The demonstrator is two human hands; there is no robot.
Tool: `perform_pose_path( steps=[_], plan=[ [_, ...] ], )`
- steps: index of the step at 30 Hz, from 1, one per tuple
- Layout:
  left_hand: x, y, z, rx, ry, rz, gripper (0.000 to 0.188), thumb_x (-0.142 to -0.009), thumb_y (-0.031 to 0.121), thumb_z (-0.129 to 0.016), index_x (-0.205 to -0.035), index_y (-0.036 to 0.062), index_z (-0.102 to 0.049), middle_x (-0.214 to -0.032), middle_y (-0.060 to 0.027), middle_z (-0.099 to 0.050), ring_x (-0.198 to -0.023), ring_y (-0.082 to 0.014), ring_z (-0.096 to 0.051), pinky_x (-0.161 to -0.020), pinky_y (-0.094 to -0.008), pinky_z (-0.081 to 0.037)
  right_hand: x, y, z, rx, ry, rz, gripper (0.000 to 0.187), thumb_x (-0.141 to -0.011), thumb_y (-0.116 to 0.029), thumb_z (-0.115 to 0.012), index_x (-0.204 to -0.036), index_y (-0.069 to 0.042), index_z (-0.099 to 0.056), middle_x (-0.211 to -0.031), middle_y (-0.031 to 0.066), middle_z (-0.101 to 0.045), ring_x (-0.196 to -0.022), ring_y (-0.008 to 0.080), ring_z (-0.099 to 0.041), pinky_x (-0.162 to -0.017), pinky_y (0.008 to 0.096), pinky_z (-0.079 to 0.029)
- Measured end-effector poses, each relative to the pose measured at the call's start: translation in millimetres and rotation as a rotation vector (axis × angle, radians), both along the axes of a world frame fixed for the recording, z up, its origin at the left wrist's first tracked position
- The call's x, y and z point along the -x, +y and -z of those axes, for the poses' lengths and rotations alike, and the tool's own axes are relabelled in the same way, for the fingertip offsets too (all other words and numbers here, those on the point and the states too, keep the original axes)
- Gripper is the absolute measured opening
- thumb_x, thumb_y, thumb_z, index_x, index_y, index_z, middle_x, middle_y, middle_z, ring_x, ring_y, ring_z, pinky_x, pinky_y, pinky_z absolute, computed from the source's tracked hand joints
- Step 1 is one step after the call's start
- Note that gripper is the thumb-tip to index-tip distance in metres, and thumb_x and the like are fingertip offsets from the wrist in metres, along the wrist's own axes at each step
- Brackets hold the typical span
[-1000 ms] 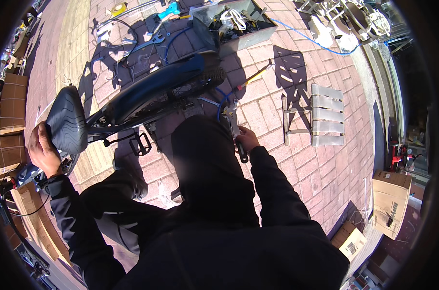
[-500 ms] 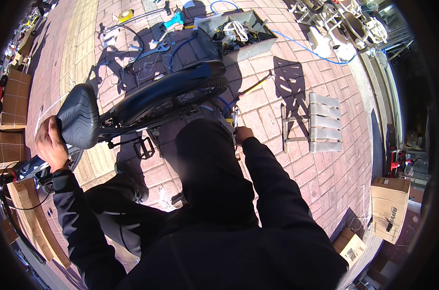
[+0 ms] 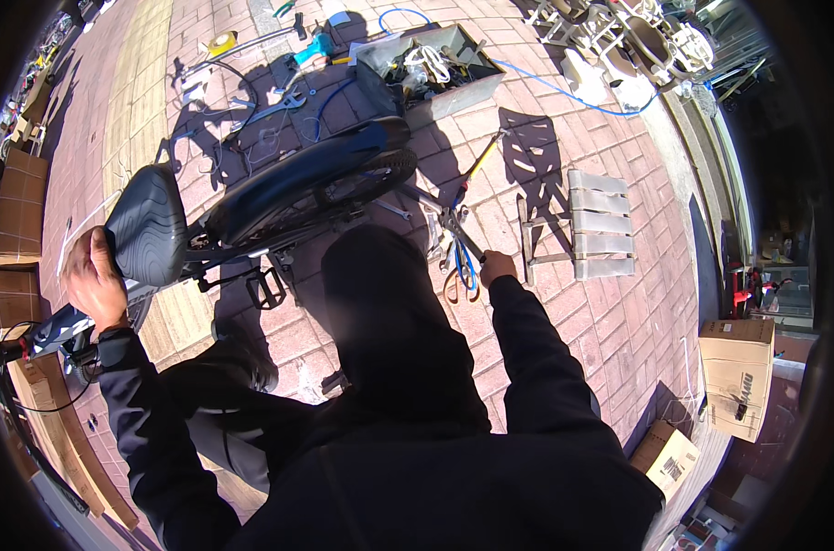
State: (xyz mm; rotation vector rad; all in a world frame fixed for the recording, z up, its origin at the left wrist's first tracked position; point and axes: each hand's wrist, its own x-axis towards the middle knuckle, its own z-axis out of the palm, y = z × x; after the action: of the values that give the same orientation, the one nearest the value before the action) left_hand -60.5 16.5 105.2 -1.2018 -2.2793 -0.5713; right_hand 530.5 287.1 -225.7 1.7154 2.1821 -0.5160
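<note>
The black saddle [image 3: 147,225] of a bicycle is under my left hand [image 3: 95,277], whose fingers close round its rear edge. To its right are the bike's dark fender [image 3: 298,174], wheel [image 3: 394,173] and a pedal [image 3: 266,288]. My right hand [image 3: 498,267] is closed at the end of a long dark metal tool [image 3: 469,244]; its exact kind is unclear. Beside that tool lie orange-handled scissors [image 3: 451,292], a blue-handled tool [image 3: 465,264] and a long tool with a yellow and red handle [image 3: 478,165].
A low slatted stool [image 3: 602,225] stands to the right. Ahead, a metal box [image 3: 454,96] holds tools and cables, near a large wrench [image 3: 284,107] and a teal tool [image 3: 314,48]. Cardboard boxes [image 3: 737,376] line the right, and others [image 3: 18,207] the left.
My right hand has moved slightly right and away from my knee, bringing the long dark tool and the tools beside it into view. My left hand stays on the saddle.
</note>
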Motion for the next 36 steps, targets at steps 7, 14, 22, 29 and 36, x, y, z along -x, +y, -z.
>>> perform_pose_path(
  steps=[7, 14, 22, 29, 36],
  plan=[
    [2, -1, 1, 0.019, 0.025, 0.009, 0.048, -0.108, 0.04, -0.044, -0.105, 0.0015, -0.073, -0.095, -0.0211, -0.072, -0.087, -0.0417, -0.067, -0.08, -0.0469, -0.051, -64, -59, -29, 0.142, 0.259, 0.263, 0.022, -0.091, -0.018, -0.062, -0.105, -0.007, -0.075, -0.076, 0.0131, -0.072, -0.068, 0.0247, -0.071, -0.065, 0.0389, -0.056],
    [7, -2, 4, -0.006, -0.038, 0.051, 0.046, -0.108, 0.037, -0.044, -0.107, 0.0006, -0.072, -0.098, -0.0207, -0.071, -0.089, -0.0414, -0.067, -0.081, -0.0453, -0.05, -102, -216, -23, 0.346, 0.488, 1.005, 0.034, -0.098, -0.033, -0.065, -0.096, 0.001, -0.073, -0.059, 0.0065, -0.061, -0.047, 0.0157, -0.058, -0.044, 0.0348, -0.046],
    [6, -2, 3, 0.008, 0.013, -0.011, 0.045, -0.107, 0.038, -0.046, -0.108, 0.0017, -0.073, -0.1, -0.0209, -0.072, -0.092, -0.0417, -0.067, -0.083, -0.0461, -0.051, -75, -237, -3, 0.183, 0.581, 0.785, 0.033, -0.095, -0.031, -0.067, -0.098, 0.0, -0.074, -0.066, 0.009, -0.067, -0.06, 0.0182, -0.066, -0.059, 0.037, -0.052],
    [6, -3, 2, 0.042, 0.033, 0.013, 0.046, -0.107, 0.039, -0.046, -0.107, 0.0022, -0.072, -0.096, -0.0217, -0.071, -0.089, -0.0425, -0.067, -0.08, -0.0473, -0.05, -70, -232, 3, 0.384, 0.398, 0.753, 0.032, -0.096, -0.029, -0.065, -0.097, 0.001, -0.077, -0.063, 0.0094, -0.067, -0.054, 0.0187, -0.064, -0.053, 0.0376, -0.05],
    [-1, -1, 4, 0.007, -0.004, -0.006, 0.043, -0.108, 0.037, -0.045, -0.107, 0.0031, -0.071, -0.1, -0.0182, -0.071, -0.095, -0.0393, -0.064, -0.09, -0.046, -0.046, -55, -233, 46, 0.274, 0.421, 0.782, 0.039, -0.092, -0.038, -0.066, -0.09, -0.002, -0.078, -0.071, 0.0126, -0.074, -0.058, 0.0236, -0.071, -0.059, 0.04, -0.059]
  ],
)
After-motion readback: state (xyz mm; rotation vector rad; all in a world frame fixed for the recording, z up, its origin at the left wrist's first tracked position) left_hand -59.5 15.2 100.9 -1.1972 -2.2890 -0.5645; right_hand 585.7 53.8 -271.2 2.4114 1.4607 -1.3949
